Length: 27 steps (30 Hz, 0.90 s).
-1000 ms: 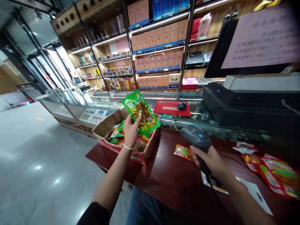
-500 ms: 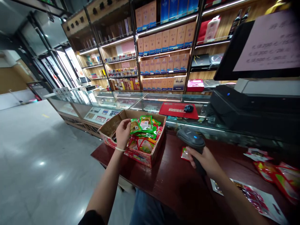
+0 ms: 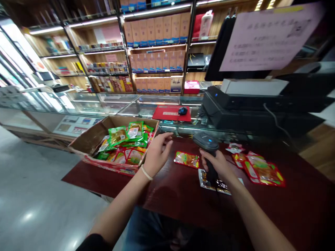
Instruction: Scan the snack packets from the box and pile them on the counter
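Note:
My right hand (image 3: pixel 216 163) is wrapped round the handle of a black barcode scanner (image 3: pixel 206 141), whose top shows a small blue light. Nothing shows in my left hand (image 3: pixel 158 151); its fingers are loosely curled with the thumb apart, above the tabletop by the box's right side. Just right of it lies a red-edged snack packet (image 3: pixel 186 159). A cardboard box (image 3: pixel 90 160) to the left holds several packets, with a green snack packet (image 3: pixel 117 135) on top. Under the scanner is a silver-edged packet (image 3: pixel 203 179), partly covered by my right hand and the scanner.
More red packets (image 3: pixel 264 170) lie on the dark red table (image 3: pixel 167 195) at right. Behind it stand a glass counter (image 3: pixel 123 104), a red mat (image 3: pixel 164 113) with a mouse (image 3: pixel 182 111), and a monitor (image 3: pixel 218 45) bearing a pink paper sheet. Stocked shelves line the back.
My left hand has moved right, from over the packets in the box to above the table. The view has turned right. The scanner stays in my right hand.

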Tool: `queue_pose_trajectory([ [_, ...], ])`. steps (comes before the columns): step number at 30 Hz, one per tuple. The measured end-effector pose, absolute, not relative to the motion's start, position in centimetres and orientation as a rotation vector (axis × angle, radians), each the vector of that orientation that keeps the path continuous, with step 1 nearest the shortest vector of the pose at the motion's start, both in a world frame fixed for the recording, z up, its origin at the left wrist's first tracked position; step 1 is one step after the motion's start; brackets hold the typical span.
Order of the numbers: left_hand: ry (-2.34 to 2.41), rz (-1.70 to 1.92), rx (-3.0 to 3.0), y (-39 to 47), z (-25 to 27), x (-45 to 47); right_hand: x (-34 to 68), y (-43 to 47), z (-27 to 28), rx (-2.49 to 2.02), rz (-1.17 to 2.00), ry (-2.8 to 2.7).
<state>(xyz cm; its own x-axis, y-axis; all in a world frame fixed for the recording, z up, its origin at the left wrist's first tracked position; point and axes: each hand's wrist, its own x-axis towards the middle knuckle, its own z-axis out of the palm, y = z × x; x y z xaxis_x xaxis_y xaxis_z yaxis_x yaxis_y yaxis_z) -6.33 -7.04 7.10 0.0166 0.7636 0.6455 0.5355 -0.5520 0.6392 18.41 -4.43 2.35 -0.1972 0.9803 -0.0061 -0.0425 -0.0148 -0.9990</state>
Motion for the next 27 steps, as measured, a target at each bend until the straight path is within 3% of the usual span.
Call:
queue_pose_trajectory([
  [6,1.324,1.333,2.057,-1.7,0.4,-1.1,22.0,-4.2,0.2,-1.180,1.333,-1.209],
  [13,1.418,1.077,2.195,1.1,-6.7,-1.7,23.1,-4.1,-0.7,-1.164,1.338,-1.121],
  [23,1.569,0.470,2.367,-0.3,-5.5,-1.5,23.0,-4.0,-0.9,-1.236,1.320,-1.137],
  [27,1.666,0.454,2.220,-0.8,-4.8,-1.8,22.8,-4.0,-1.3,-1.243,1.329,-1.164],
])
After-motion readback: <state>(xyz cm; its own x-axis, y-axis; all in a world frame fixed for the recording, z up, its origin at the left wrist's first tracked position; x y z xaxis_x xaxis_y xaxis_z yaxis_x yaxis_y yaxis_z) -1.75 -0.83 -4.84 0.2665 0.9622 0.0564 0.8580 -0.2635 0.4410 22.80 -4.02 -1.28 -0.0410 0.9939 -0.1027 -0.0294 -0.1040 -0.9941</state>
